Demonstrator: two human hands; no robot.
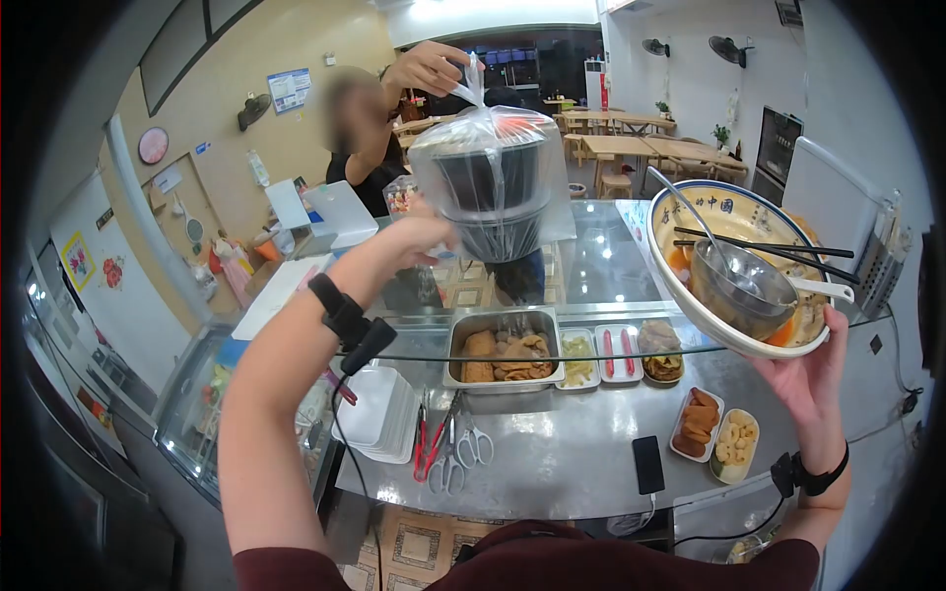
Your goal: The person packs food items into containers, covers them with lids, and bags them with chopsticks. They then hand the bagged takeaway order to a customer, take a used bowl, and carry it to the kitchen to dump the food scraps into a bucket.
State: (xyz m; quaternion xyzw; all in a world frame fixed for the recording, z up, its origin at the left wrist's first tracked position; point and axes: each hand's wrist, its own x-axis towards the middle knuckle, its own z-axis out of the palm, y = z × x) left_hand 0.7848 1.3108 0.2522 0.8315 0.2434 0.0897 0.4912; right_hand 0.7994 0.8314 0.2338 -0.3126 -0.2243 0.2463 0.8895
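My right hand [808,369] grips the rim of a large patterned bowl [662,246] and holds it up tilted. Inside the bowl lie a metal bowl [734,286], a spoon [693,212], black chopsticks [778,248], a white handle and orange-red food remains. My left hand [426,234] is at the left side of a clear plastic bag [557,187] that contains stacked black takeaway containers [488,182]. Its fingers are partly hidden, so its grip is unclear. Across the counter, another person's hand [429,71] holds the bag by its knotted top.
A glass shelf [601,266] crosses above the metal counter [552,473]. On the counter are a metal tray of brown food [505,350], small food dishes [696,424], white trays [379,409], scissors [461,453], red-handled tongs [426,448] and a phone [647,465]. Wooden tables [631,146] stand beyond.
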